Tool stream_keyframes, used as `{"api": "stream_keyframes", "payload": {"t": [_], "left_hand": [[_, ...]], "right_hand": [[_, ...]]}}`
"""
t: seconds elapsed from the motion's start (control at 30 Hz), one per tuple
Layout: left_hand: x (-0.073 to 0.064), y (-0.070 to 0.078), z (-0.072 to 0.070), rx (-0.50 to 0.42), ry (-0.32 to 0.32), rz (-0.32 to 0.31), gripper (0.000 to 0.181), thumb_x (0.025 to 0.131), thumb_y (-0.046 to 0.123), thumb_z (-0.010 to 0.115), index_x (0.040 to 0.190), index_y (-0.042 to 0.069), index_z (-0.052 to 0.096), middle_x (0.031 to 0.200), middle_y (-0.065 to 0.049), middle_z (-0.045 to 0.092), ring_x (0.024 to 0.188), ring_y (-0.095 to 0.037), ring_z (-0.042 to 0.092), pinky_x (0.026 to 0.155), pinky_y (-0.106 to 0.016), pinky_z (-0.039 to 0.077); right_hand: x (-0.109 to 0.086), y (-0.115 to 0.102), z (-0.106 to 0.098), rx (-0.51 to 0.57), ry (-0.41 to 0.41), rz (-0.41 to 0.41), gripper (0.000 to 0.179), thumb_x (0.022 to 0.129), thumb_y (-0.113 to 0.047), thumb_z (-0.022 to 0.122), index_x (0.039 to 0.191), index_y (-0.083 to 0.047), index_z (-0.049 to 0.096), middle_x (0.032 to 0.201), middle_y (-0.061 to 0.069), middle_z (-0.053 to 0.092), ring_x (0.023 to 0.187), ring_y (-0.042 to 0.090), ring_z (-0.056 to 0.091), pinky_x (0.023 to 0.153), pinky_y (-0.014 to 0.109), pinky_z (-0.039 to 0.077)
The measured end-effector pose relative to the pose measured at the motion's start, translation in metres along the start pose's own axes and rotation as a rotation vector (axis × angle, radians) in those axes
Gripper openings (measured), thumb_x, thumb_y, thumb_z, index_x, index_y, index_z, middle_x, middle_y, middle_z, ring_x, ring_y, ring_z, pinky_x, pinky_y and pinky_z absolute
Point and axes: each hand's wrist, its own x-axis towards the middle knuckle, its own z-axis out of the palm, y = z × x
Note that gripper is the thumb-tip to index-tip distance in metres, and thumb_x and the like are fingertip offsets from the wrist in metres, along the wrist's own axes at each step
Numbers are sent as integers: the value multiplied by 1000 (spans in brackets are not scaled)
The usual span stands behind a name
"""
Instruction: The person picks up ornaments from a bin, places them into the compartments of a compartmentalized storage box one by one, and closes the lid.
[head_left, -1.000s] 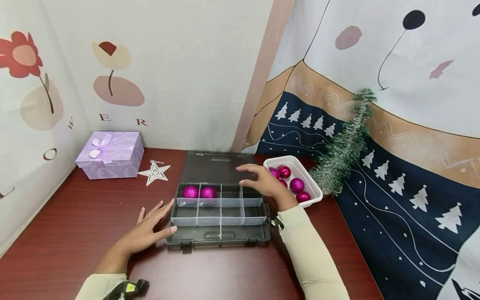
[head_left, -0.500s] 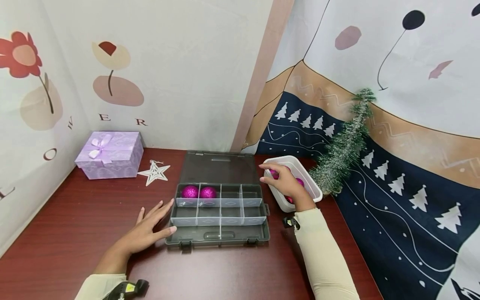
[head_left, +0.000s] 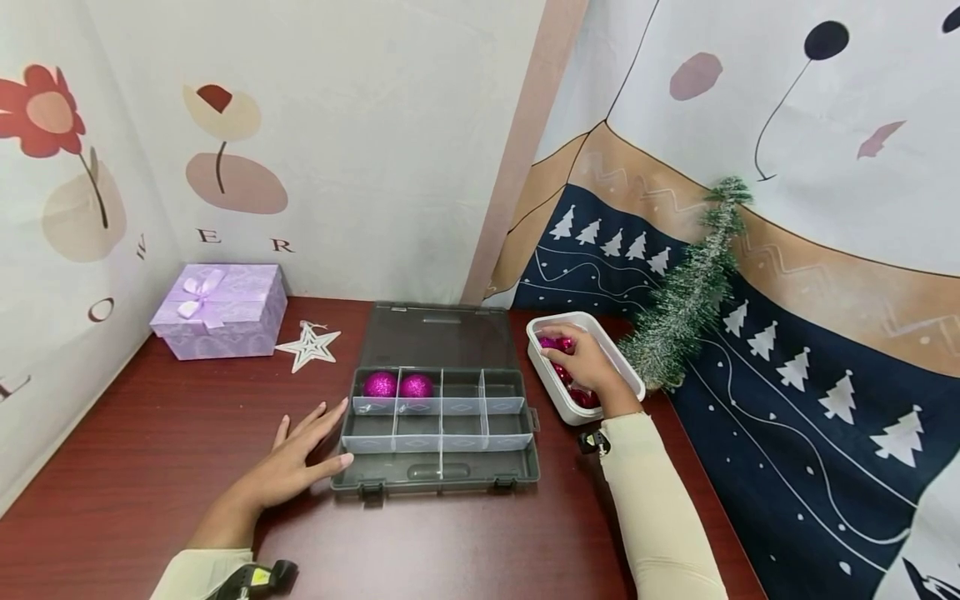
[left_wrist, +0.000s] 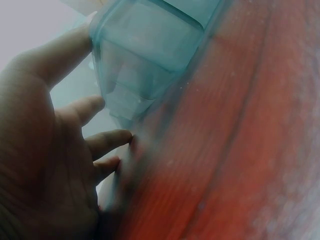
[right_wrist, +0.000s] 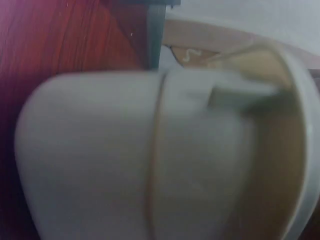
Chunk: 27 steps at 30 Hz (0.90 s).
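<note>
- My right hand (head_left: 587, 364) has gone from above the organiser a second ago to inside the tub, its fingertips now lower among the baubles.
- I judge this puts the work in hand at the tub, with the organiser left as it was.
- The fingers of that hand curve down, thumb apart; I cannot tell whether they have hold of a bauble, and the right wrist view is blurred.
- My left hand (head_left: 288, 468) stays spread, fingers nearly straight, gripping nothing, its thumb touching the left side of the smoky, see-through plastic organiser (head_left: 386, 467).
- Shiny and glittery magenta balls (head_left: 583, 397) lie in the white, oblong plastic tub (head_left: 550, 388), just right of the organiser.
- Two glittery magenta baubles (head_left: 416, 385) sit in the back row's two leftmost compartments.
- Being round, the baubles point nowhere; the tub's long axis slants from far left to near right.
- The organiser's runs left to right, its lid (head_left: 442, 336) folded back away from me.
</note>
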Motion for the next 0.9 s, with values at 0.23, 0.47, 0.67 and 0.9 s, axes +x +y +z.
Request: {"api": "stream_keyframes", "payload": {"t": [0.23,0.47,0.67,0.9], "left_hand": [[1,1,-1,-2,2,0,87,101,39,74,173,16,32,176,-24,36,163,-62,16,124,-83,-17],[1,1,-2,2,-3,-5,87,101,40,74,173,16,32,176,-24,36,163,-62,17,124,-83,-17],[1,1,0,-4,-9,-10,87,101,41,74,173,16,32,176,-24,35,163,-62,16,124,-83,-17],[0,0,0,-5,-4,-10,87,101,40,74,173,16,32,176,-24,35,163,-62,15,125,-82,-18]], "right_hand": [[11,9,-6,-73,14,14,38,101,-3,74,137,10,67,143,32,67,141,47,60,124,62,44],[20,13,-8,-127,-27,79,41,102,-4,73,140,10,66,144,32,67,138,46,62,122,60,48],[25,19,-7,-166,-72,123,41,103,-5,71,142,7,66,146,30,66,138,44,63,123,58,48],[29,24,-2,-167,-89,128,40,103,-4,71,142,7,66,141,29,69,135,44,65,122,57,49]]}}
